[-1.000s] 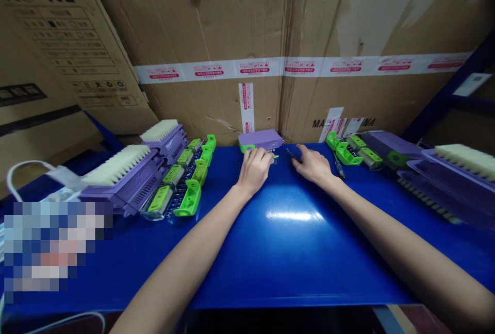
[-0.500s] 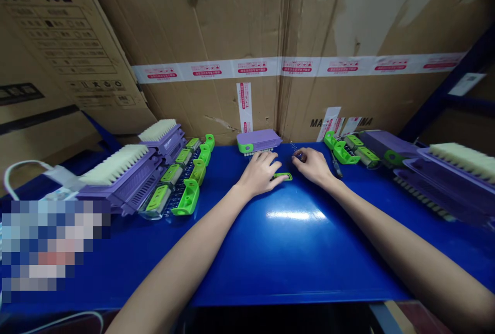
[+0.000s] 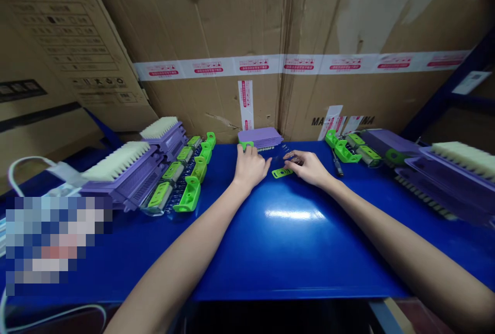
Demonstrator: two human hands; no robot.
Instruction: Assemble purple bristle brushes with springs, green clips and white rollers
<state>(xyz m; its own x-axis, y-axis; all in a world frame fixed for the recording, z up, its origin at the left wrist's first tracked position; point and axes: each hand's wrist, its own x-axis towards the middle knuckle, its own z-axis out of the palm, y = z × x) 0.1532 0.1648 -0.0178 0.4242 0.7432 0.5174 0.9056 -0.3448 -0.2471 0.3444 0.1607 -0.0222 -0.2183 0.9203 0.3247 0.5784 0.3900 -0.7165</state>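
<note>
My left hand (image 3: 249,165) reaches over the near side of a purple brush piece (image 3: 263,136) with a green end (image 3: 246,144) and pale bristles underneath. Its fingertips are at that green end, the thumb held apart; whether they press on it I cannot tell. My right hand (image 3: 310,168) pinches a clear, thin part with wiry coil-like lines (image 3: 291,154), partly hidden by the fingers. A flat green plate with cut-outs (image 3: 282,172) lies on the blue table between the hands, just beside the right fingertips.
Purple brush pieces (image 3: 119,179) stand bristles-up at left, beside clear-and-green blocks (image 3: 161,195) and green brackets (image 3: 188,197). More brackets (image 3: 348,152) and brush pieces (image 3: 444,179) lie at right. A dark-tipped tool (image 3: 337,164) lies near them. Cardboard (image 3: 216,102) walls the back.
My left hand has moved left and away toward the purple piece's green end, uncovering the green plate. My right hand has come slightly left, and the clear part now shows in its fingers.
</note>
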